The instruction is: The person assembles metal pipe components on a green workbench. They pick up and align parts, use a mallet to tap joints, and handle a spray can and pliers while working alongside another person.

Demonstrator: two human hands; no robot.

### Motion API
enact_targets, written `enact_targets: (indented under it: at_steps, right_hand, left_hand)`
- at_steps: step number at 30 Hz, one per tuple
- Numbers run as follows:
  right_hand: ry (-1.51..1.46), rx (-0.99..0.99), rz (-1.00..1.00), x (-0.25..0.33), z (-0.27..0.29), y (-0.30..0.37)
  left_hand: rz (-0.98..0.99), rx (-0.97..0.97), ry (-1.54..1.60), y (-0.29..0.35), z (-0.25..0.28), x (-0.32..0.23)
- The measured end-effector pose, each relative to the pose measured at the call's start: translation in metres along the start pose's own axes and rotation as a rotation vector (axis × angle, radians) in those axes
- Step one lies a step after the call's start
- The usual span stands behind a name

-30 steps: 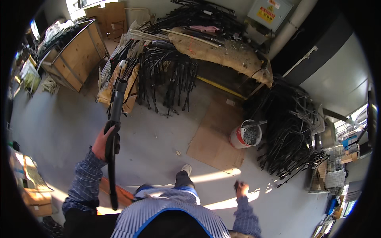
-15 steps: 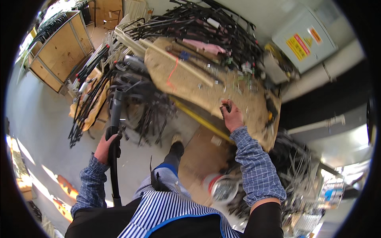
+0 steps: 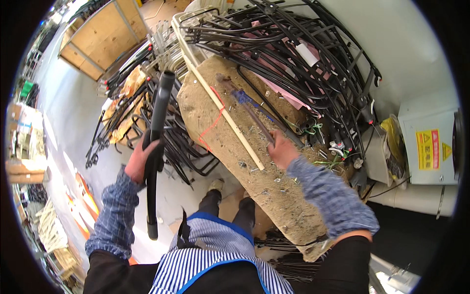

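Observation:
My left hand point(image 3: 143, 158) is closed around a black tube point(image 3: 152, 196), held nearly upright above the floor. The tube has a wider dark grey upper section with an open end, and a capped lower end. My right hand point(image 3: 283, 151) reaches over the worktable point(image 3: 289, 203) and closes on the end of a brown-handled hammer point(image 3: 255, 120). This hammer lies slantwise on the tabletop, its rusty-looking head at the far end and blue material by the handle. Beside it lies a long cream-coloured bar point(image 3: 230, 122) with a red cord point(image 3: 211, 128) across it.
Black bent tube frames point(image 3: 293, 54) are heaped at the table's back. More black tubes point(image 3: 183, 157) stand left of the table. A wooden crate point(image 3: 105, 39) is at far left. On the right are a grey electrical box point(image 3: 426, 132) and a bin with a yellow bag point(image 3: 393, 142).
My view has shifted closer to the table. My right hand has gone from holding a small dark thing to gripping the hammer handle. The tube stays in my left hand.

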State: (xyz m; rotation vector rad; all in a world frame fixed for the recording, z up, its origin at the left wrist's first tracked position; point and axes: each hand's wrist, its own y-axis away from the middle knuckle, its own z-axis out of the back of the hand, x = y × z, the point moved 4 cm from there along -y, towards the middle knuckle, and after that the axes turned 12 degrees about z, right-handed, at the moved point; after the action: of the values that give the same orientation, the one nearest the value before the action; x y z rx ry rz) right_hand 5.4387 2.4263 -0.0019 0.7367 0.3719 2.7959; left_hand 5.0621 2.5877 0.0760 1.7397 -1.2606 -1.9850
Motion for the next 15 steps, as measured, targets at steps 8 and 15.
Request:
enact_targets:
  at_steps: [8, 15]
  right_hand:
    - [-0.777, 0.552, -0.459, -0.020, 0.184, 0.088]
    - [-0.797, 0.655, -0.655, -0.064, 0.211, 0.186]
  left_hand:
    - [0.058, 0.115, 0.404, -0.062, -0.109, -0.011]
    - [0.127, 0.231, 0.419, -0.148, -0.237, 0.102]
